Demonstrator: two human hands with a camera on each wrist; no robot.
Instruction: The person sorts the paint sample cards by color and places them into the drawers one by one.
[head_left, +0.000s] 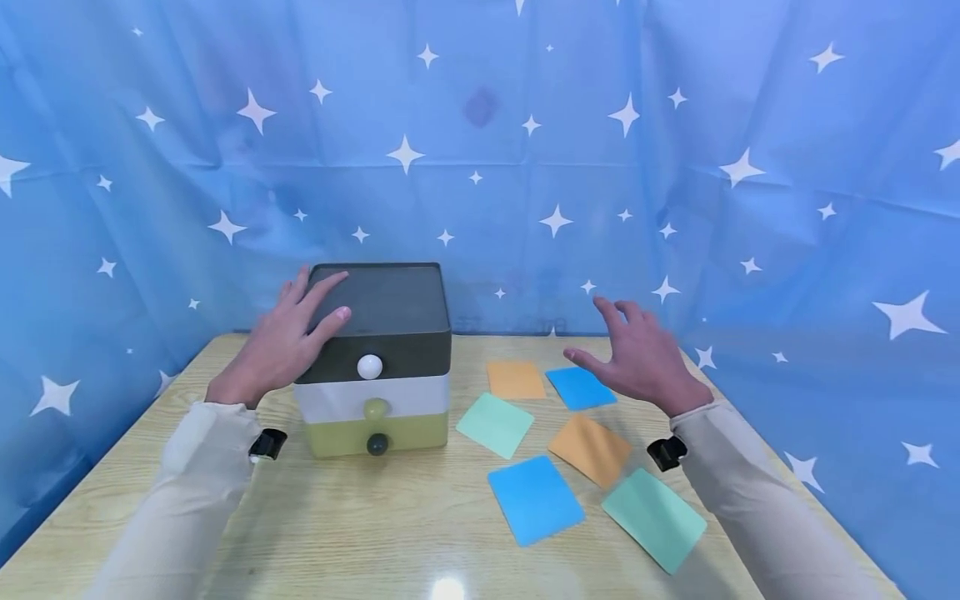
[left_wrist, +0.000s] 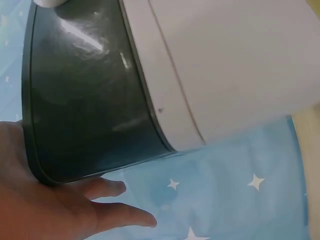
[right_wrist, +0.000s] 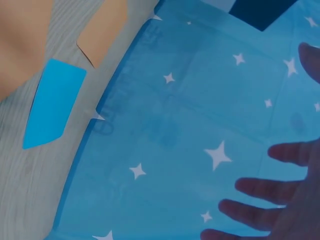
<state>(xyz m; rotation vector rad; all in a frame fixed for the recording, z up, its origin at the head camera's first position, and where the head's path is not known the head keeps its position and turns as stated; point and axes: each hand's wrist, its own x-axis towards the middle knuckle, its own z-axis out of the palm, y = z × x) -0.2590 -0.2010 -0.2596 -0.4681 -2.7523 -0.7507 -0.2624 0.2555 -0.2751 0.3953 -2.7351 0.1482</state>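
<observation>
A small chest of stacked drawers (head_left: pixel 375 400) stands on the left half of the table, with a dark top tier, a white middle and an olive-green bottom, each with a round knob. My left hand (head_left: pixel 281 337) is at its top left edge, fingers spread, thumb and index over the dark top; in the left wrist view the hand (left_wrist: pixel 55 210) overlaps the dark tier's side. Above the table at the right, my right hand (head_left: pixel 637 354) hovers with fingers spread and holds nothing. Below and left of it lie a blue paper square (head_left: pixel 581 388) and an orange one (head_left: pixel 591 450).
More paper squares lie right of the chest: orange (head_left: pixel 516 380), green (head_left: pixel 495 425), blue (head_left: pixel 536 500) and green (head_left: pixel 655 520). A blue curtain with white stars (head_left: pixel 480 200) hangs behind the wooden table (head_left: pixel 360 525) and along its sides.
</observation>
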